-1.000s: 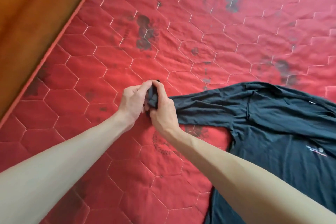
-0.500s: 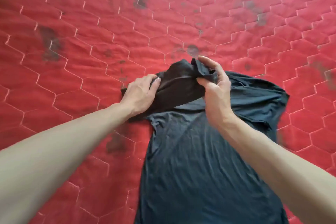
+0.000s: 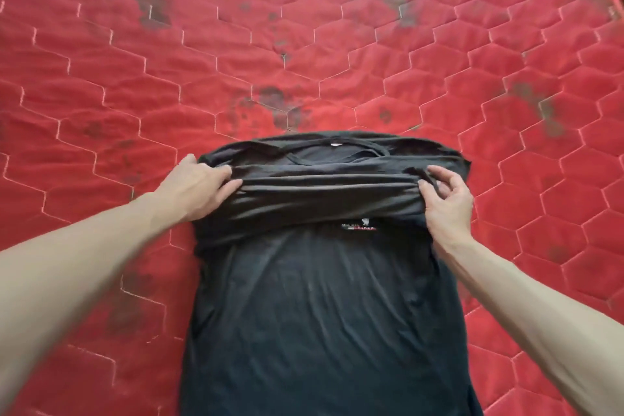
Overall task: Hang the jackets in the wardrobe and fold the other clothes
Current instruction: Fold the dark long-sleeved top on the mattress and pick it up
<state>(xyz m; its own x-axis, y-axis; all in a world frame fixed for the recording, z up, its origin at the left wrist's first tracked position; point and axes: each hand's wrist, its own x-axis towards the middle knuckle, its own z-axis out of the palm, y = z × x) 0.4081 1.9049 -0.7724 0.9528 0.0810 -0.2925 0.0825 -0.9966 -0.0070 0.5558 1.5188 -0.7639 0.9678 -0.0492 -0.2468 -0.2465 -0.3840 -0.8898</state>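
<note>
Sleeve band laid across the chest — both hands on its ends

The dark shirt [image 3: 320, 297] lies flat on the red mattress [image 3: 304, 61], collar at the far end, hem running toward the viewer and out of frame, so its long axis points straight away from the person. The left hand [image 3: 197, 187] presses with fairly straight fingers on the left end of the sleeve [image 3: 324, 192], which stretches crosswise over the chest; the right hand [image 3: 445, 199] pinches the other end between thumb and fingers. That likely keeps the band taut and square to the body — a neat, narrow shape for folding lengthwise next.
</note>
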